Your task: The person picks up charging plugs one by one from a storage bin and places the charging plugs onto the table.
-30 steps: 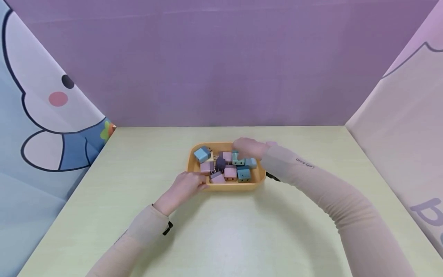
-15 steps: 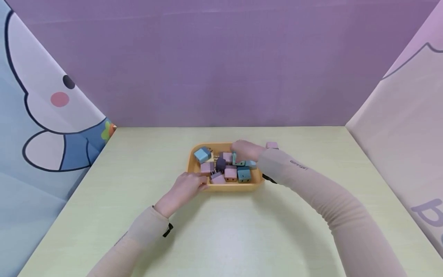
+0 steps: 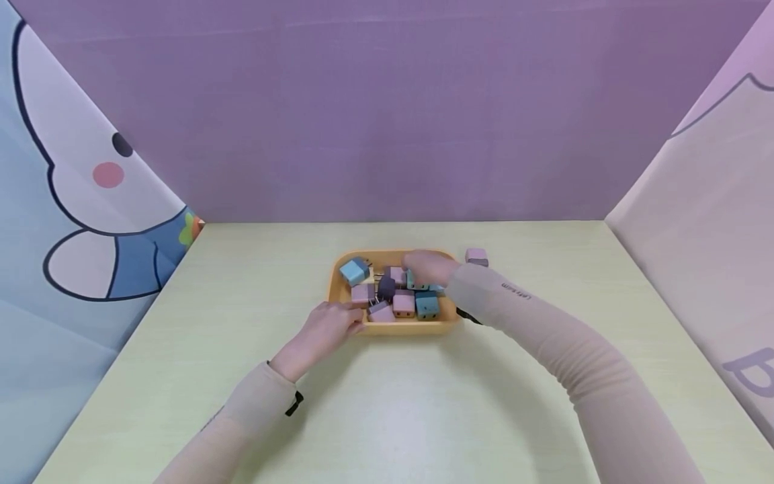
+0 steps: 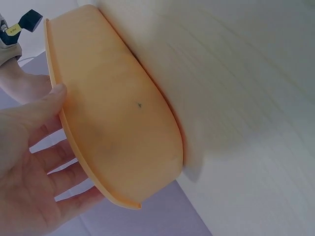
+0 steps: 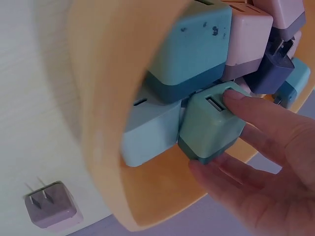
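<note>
One orange basket [image 3: 411, 328], round-cornered, set on a pale tabletop [image 3: 393, 417]; broad room to left, right and front, a narrower strip between far rim and purple backdrop [image 3: 387, 107]. Two hands: the left hand [image 3: 323, 329] grips the rim at the near-left corner, thumb on its outer side; the right hand [image 3: 431, 267], inside towards the right end, pinches one green charger [image 5: 211, 123] between thumb and fingers, bare basket floor showing beside it. Other contents, counted: four pink chargers [image 3: 404, 304], two light-blue chargers [image 3: 354, 270], one teal charger [image 3: 427, 306], one navy charger [image 3: 385, 288] (a cream patch, back left, is too covered to identify). Outside, beyond the far-right corner: one lone pink charger [image 3: 476, 256], prongs exposed.
</note>
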Demonstrator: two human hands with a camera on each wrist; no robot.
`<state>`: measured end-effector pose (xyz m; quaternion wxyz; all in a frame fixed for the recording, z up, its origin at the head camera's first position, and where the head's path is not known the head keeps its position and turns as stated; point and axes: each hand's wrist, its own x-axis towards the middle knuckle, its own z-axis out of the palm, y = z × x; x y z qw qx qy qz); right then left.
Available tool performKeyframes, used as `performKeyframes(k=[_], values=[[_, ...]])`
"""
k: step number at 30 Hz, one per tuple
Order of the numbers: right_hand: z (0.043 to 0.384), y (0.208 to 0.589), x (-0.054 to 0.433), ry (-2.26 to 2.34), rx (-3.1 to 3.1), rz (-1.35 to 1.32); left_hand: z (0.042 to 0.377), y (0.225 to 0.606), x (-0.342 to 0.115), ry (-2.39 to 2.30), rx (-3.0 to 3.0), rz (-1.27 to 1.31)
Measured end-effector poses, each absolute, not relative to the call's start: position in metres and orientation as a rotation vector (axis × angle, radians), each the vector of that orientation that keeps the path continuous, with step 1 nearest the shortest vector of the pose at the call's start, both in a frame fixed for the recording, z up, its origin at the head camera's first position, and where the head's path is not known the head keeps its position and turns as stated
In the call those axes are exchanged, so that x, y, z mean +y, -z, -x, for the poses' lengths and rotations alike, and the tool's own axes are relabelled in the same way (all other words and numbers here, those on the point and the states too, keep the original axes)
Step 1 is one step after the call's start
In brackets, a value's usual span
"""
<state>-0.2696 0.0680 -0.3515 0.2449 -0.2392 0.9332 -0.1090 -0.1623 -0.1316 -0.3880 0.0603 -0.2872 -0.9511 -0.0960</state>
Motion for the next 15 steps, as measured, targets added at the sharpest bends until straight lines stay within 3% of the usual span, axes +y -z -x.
performKeyframes(k=[15], values=[[0.2706, 0.3552, 0.0678, 0.282, 2.56, 0.682, 0.1617, 0.3882, -0.1305, 0.28, -2.874, 0.872]])
